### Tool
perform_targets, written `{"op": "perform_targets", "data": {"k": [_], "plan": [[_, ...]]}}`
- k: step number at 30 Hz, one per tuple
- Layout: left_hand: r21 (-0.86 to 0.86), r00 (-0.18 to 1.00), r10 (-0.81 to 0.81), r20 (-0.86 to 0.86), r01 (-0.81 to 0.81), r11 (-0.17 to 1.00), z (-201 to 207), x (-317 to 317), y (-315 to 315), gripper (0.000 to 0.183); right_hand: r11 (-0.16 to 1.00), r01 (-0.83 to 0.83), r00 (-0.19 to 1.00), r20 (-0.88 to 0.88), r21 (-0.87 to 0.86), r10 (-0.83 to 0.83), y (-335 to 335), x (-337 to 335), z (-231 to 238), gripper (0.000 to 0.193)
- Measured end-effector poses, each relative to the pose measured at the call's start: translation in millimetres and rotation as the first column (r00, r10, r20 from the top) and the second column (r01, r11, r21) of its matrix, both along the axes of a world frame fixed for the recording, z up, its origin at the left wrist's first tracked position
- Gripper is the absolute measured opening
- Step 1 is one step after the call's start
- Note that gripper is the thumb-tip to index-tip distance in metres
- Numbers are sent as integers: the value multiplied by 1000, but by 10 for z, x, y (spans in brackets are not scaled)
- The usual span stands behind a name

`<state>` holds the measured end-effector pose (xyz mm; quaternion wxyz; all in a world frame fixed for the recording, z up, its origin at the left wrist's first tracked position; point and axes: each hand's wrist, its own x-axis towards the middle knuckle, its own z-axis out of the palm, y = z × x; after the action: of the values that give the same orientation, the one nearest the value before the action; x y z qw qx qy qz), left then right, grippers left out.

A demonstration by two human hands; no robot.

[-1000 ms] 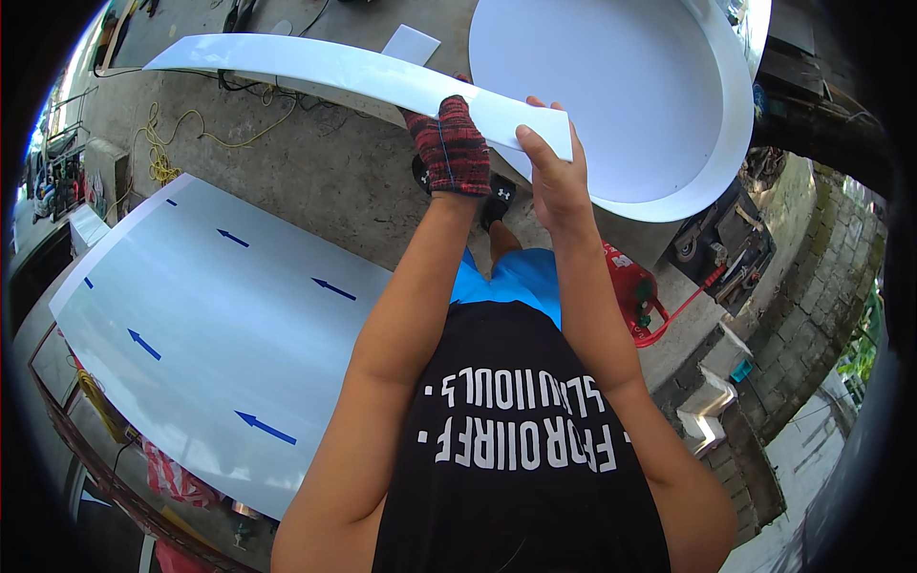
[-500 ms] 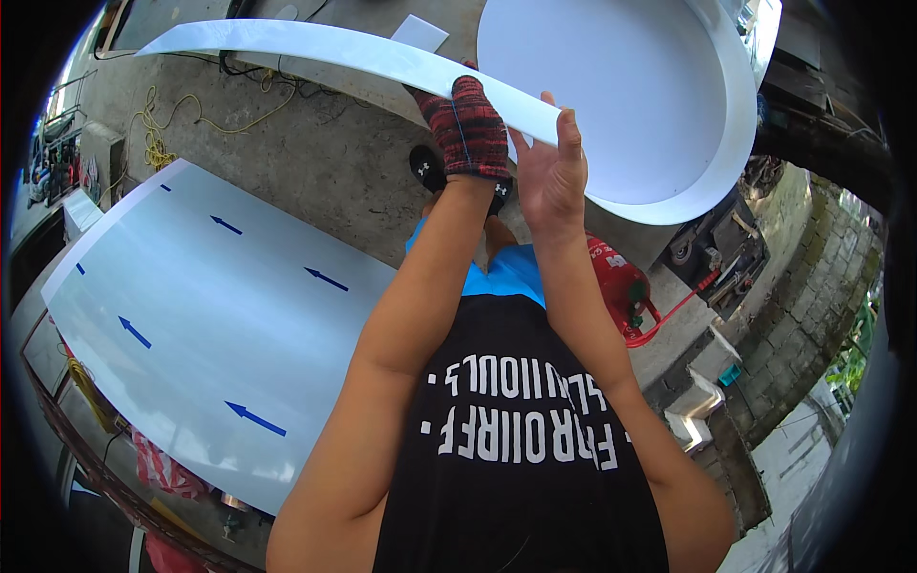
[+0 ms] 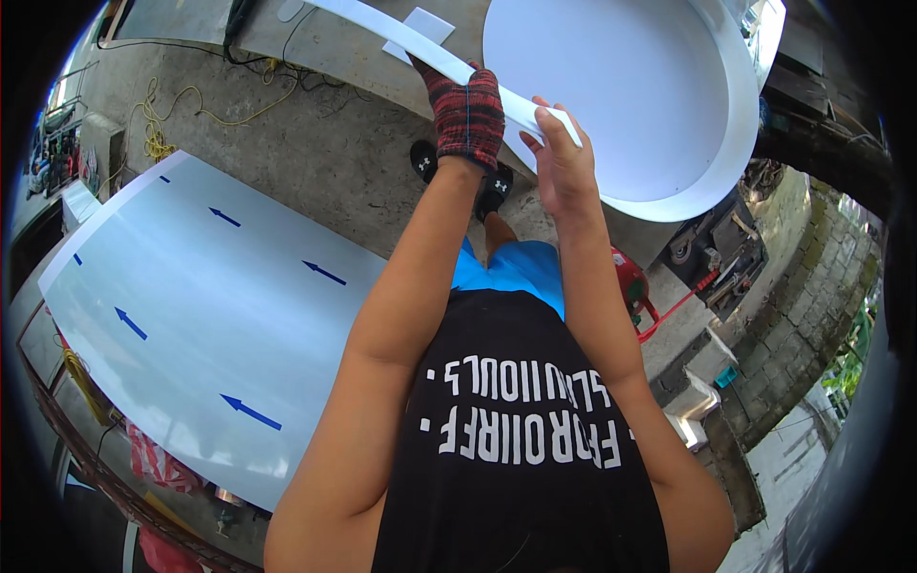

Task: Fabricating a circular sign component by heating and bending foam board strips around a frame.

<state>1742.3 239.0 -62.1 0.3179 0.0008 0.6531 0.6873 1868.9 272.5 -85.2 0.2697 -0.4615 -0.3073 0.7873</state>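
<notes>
A long, narrow white strip [image 3: 435,59] with a gentle curve stretches from the top edge to a pointed end near the middle. My left hand [image 3: 468,110], in a red and black knit glove, is closed around it. My bare right hand [image 3: 565,158] holds the strip near its pointed end, the fingers partly hidden by it. Just beyond the hands at the right stands a large, shallow round white tub [image 3: 611,205] with a raised rim. Behind the strip, a small white rectangular sheet [image 3: 430,24] lies on the grey tabletop.
At my left, a big, glossy pale panel [image 3: 205,315] carries several dark blue arrows. A yellow cord [image 3: 158,134] and black cables [image 3: 287,72] run over the concrete and table edge. On my right are a red tank [image 3: 630,286] and a stone-block path [image 3: 793,344].
The strip has swung so its far part points further up and leaves the picture at the top. Both hands stay on it; its near end has shifted slightly right.
</notes>
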Motion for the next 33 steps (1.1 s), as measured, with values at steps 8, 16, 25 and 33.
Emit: {"op": "perform_targets", "data": {"k": [8,16,25,33], "plan": [[59,975,166,-146,-159,985,-377,4,34,66,981,-33,983,-186,-189,-2,-249,333,277,77],[-299,972,6,-237,-78,951,-1054,199,-112,87,740,-465,795,596,486,108,7,1083,426,70],[-371,980,-134,-146,72,926,-952,326,-81,86,79,-877,480,869,474,123,-42,998,-6,51],[-412,920,-263,-291,127,902,-1236,327,-108,83,5,-892,445,877,452,182,58,976,-196,48]]}}
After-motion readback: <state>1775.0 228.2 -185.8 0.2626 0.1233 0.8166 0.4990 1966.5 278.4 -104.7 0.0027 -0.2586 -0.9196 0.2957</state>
